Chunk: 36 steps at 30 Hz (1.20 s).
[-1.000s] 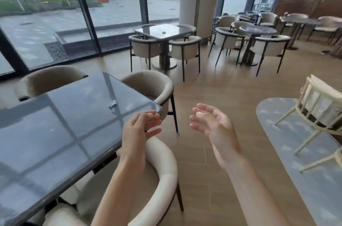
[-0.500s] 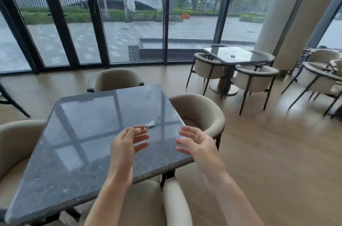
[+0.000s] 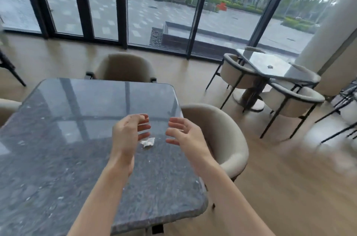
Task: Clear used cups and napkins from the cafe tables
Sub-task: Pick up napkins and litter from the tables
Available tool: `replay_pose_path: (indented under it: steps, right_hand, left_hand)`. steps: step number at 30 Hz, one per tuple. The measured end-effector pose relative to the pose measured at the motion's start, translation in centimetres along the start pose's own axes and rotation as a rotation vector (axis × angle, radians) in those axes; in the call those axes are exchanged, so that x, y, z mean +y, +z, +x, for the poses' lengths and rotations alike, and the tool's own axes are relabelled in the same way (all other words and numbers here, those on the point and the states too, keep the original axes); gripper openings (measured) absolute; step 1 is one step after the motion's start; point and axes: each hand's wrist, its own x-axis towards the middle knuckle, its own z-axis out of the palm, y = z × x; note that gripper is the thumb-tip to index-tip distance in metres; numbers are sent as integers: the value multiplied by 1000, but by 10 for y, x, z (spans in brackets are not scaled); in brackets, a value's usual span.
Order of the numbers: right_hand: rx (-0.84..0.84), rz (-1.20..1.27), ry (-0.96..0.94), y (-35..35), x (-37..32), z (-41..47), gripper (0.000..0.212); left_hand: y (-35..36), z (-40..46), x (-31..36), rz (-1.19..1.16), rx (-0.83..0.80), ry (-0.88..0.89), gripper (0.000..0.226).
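Observation:
A small crumpled white napkin (image 3: 147, 142) lies on the dark speckled stone table (image 3: 58, 158), near its right edge. My left hand (image 3: 128, 135) hovers just left of the napkin, fingers loosely curved, holding nothing. My right hand (image 3: 183, 135) hovers just right of it, palm turned inward and fingers relaxed, also empty. Neither hand touches the napkin. A second small crumpled scrap (image 3: 270, 66) lies on the far glass-topped table (image 3: 257, 61) at the right.
Beige tub chairs surround the near table: one beyond it (image 3: 123, 67), one on its right side (image 3: 222, 135). More chairs (image 3: 295, 100) ring the far table. A wide pillar (image 3: 334, 42) stands at right. Glass doors line the back; wood floor lies between the tables.
The view has swung and closed in on the near table. Both hands have moved forward over the tabletop and now flank the napkin, which was beyond the fingertips before.

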Motion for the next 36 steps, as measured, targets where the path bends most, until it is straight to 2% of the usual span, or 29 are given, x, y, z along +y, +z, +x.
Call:
replay_pose_path:
  steps: [4, 9, 15, 18, 21, 24, 26, 31, 36]
  right_hand:
    - [-98, -150, 67, 12, 75, 86, 29]
    - [-337, -565, 108, 31, 171, 179, 42]
    - [-641, -917, 69, 37, 246, 244, 64]
    - [-681, -978, 16, 45, 269, 254, 58]
    - [-660, -924, 7, 52, 279, 250, 39]
    - [-661, -879, 31, 57, 270, 244, 30]
    - [-654, -804, 6, 62, 244, 245, 24]
    - [-688, -633, -308, 95, 126, 239, 23]
    - [-813, -432, -534, 110, 2, 199, 31]
  left_hand:
    - [-18, 62, -66, 52, 145, -94, 20]
    - [-44, 118, -168, 169, 334, -300, 18]
    - [-17, 187, -252, 434, 278, -356, 24]
    - [-10, 200, -281, 517, 277, -357, 30]
    - [-7, 197, -290, 494, 359, -383, 27]
    - [-6, 188, -276, 321, 435, -449, 21]
    - [-8, 184, -248, 201, 486, -413, 15]
    - [-12, 171, -130, 82, 544, -120, 14]
    - [-15, 132, -1, 144, 596, 140, 13]
